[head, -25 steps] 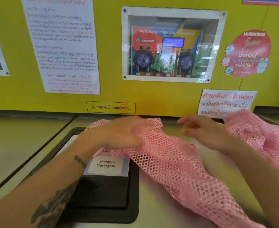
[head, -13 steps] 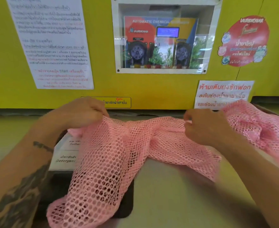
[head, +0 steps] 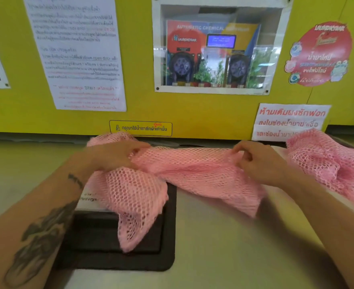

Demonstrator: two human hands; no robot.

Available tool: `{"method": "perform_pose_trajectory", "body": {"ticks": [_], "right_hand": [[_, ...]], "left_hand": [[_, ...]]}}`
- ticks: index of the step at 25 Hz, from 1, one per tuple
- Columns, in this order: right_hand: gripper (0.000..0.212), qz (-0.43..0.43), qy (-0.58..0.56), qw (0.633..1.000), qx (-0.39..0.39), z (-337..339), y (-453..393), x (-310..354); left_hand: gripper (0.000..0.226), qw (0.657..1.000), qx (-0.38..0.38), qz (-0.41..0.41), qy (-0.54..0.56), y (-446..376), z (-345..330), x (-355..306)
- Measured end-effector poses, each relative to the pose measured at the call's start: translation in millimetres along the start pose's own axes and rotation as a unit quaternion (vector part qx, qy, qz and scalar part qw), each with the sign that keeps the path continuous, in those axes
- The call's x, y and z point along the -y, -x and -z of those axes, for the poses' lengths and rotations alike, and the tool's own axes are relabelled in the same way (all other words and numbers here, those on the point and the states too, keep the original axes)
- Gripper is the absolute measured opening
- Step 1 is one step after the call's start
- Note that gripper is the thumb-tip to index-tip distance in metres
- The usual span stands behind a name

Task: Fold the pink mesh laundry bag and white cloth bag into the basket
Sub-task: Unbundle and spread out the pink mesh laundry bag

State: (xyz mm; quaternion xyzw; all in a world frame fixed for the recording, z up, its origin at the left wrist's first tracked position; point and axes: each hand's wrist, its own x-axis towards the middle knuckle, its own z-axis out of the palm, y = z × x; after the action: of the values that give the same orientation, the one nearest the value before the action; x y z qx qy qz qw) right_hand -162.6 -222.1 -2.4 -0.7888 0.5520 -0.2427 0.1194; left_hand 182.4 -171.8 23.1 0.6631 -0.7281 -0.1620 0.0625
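The pink mesh laundry bag [head: 192, 170] lies bunched across the grey machine top [head: 224, 247], close to the yellow wall. My left hand [head: 113, 157] grips its upper left edge and my right hand [head: 257, 161] grips its upper edge further right, with the mesh stretched between them. A loose flap hangs down over the black detergent drawer [head: 113, 247]. More pink mesh [head: 326, 163] is heaped at the far right behind my right forearm. No white cloth bag and no basket are in view.
The yellow wall [head: 192, 109] rises directly behind the bag, carrying paper notices and a windowed chemical dispenser [head: 215, 53]. The detergent drawer's white label [head: 88, 197] is partly covered by mesh. A seam in the machine top runs along the left [head: 25, 155].
Both hands have taken hold of the bag's top edge and pulled it taut between them. The mesh flap that hung low at the left now reaches less far down over the drawer.
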Motion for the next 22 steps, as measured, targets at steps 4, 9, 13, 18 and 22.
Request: {"method": "perform_pose_trajectory", "body": {"ticks": [4, 9, 13, 18, 22], "right_hand": [[0.035, -0.047, 0.059, 0.996, 0.055, -13.2, -10.6, 2.2], [0.007, -0.033, -0.004, 0.994, -0.105, -8.4, -19.0, 15.2], [0.006, 0.056, -0.282, 0.947, -0.146, 46.8, -4.1, 38.1], [0.04, 0.129, -0.659, 0.685, 0.282, 83.2, 34.4, 26.0], [0.035, 0.071, -0.588, 0.758, 0.273, 71.4, 22.6, 14.4]], "left_hand": [[0.067, 0.986, -0.166, -0.001, -0.03, 6.2, 18.4, -3.0], [0.077, 0.995, -0.027, 0.004, -0.1, 26.6, 2.0, -59.7], [0.039, 0.994, -0.02, -0.001, -0.105, 28.0, -21.8, -49.2], [0.006, 0.997, -0.031, -0.065, -0.001, 66.0, 37.5, -31.0], [0.056, 0.992, 0.005, -0.051, 0.115, 110.3, 73.9, -38.6]]}}
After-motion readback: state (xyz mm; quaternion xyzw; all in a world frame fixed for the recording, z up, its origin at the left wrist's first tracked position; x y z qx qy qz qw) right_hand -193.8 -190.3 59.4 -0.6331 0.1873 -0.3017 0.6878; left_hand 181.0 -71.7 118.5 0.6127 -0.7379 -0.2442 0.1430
